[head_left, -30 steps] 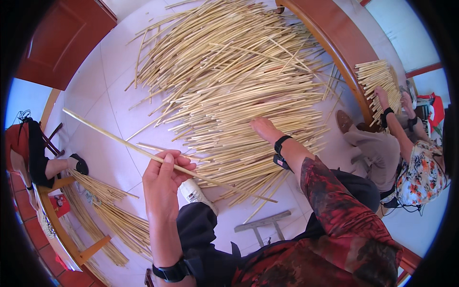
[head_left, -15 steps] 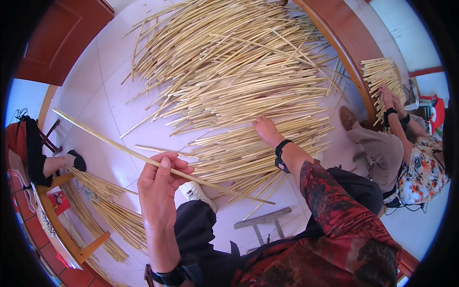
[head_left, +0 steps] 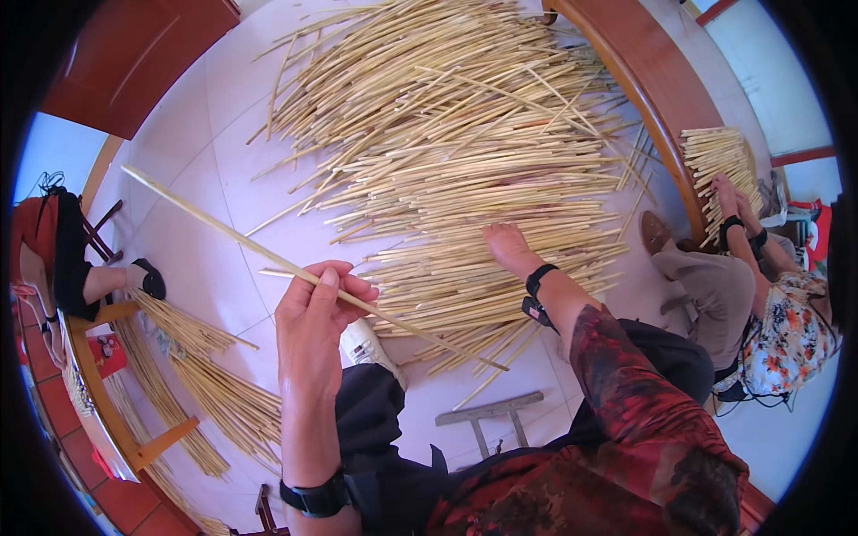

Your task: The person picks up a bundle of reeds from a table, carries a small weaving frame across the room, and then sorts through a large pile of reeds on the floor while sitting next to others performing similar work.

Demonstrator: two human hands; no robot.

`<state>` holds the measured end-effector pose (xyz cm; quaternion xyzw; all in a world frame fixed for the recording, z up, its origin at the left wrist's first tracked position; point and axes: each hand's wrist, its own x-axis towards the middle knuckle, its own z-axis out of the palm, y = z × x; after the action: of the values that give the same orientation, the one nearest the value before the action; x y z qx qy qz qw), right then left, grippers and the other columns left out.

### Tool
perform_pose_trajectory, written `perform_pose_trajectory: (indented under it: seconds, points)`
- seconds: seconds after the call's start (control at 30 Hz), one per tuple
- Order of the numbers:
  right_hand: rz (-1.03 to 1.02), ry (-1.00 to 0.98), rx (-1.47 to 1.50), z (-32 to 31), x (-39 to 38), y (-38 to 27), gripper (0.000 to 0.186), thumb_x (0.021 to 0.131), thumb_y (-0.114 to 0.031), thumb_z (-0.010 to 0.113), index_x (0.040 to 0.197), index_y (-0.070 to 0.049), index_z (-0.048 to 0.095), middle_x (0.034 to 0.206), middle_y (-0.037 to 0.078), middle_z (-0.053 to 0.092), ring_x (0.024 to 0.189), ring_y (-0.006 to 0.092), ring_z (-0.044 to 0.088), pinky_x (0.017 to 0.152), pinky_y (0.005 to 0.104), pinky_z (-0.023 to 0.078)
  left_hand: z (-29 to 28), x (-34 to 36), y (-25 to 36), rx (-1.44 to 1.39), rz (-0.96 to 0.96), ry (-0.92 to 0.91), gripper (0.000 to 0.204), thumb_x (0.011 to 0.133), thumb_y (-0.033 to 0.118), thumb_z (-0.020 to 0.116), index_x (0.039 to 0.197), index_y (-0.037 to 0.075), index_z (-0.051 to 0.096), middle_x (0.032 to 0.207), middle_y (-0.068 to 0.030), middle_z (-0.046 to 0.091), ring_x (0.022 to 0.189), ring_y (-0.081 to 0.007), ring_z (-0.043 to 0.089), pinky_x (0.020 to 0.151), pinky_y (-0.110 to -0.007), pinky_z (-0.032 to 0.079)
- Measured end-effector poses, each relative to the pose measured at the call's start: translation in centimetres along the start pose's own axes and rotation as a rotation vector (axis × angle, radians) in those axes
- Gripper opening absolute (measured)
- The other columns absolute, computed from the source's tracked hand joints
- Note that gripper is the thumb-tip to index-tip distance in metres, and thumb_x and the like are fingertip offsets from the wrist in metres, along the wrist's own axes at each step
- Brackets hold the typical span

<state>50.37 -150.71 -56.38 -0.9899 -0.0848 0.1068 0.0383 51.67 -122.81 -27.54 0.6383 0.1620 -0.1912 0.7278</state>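
My left hand (head_left: 313, 317) pinches a long, thin, pale yellow stick (head_left: 214, 230) between thumb and fingers. The stick slants across the view, its far end to the upper left, its near end to the lower right. My right hand (head_left: 509, 247) rests on the nearer part of a wide heap of similar sticks (head_left: 420, 134) spread over the floor. Its fingertips are turned down among the sticks, so I cannot see whether they grip one.
A small grey metal stand (head_left: 492, 409) is near my legs. A long brown wooden bench (head_left: 652, 80) curves along the right, with a stick bundle (head_left: 722, 170) beside another person's hands (head_left: 737, 201). At left, sticks (head_left: 223, 393) lie by a wooden frame (head_left: 143, 447) and a seated person's foot (head_left: 147, 279).
The view has shifted slightly. My left hand still holds the stick, at nearly the same slant. My right hand stays on the heap, a little further right in the view.
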Motion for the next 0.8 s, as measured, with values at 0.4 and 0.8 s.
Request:
perform_pose_trajectory:
  seconds: [0.4,0.8]
  points:
    - [-0.163,-0.158,1.402,-22.1,-1.6,-10.0,0.023,0.087,-0.016,0.046,0.105,-0.004,0.054,0.072,-0.001,0.058,0.056,0.0030,0.048,0.048,0.0176,0.040,-0.3,0.0,-0.7,-0.184,0.062,-0.037,0.028,0.088,0.017,0.043,0.106,-0.004,0.046,0.100,-0.0172,0.056,0.091,-0.0242,0.056,0.071,-0.032,0.049]
    - [-0.176,-0.074,1.337,-26.3,-7.3,-12.9,0.023,0.089,-0.021,0.043,0.098,-0.002,0.052,0.075,0.006,0.059,0.059,0.0100,0.057,0.052,0.0205,0.047,2.3,-1.1,-0.7,-0.318,0.156,-0.349,0.019,0.089,0.013,0.039,0.097,0.000,0.051,0.096,-0.0148,0.057,0.092,-0.0226,0.055,0.076,-0.034,0.046]
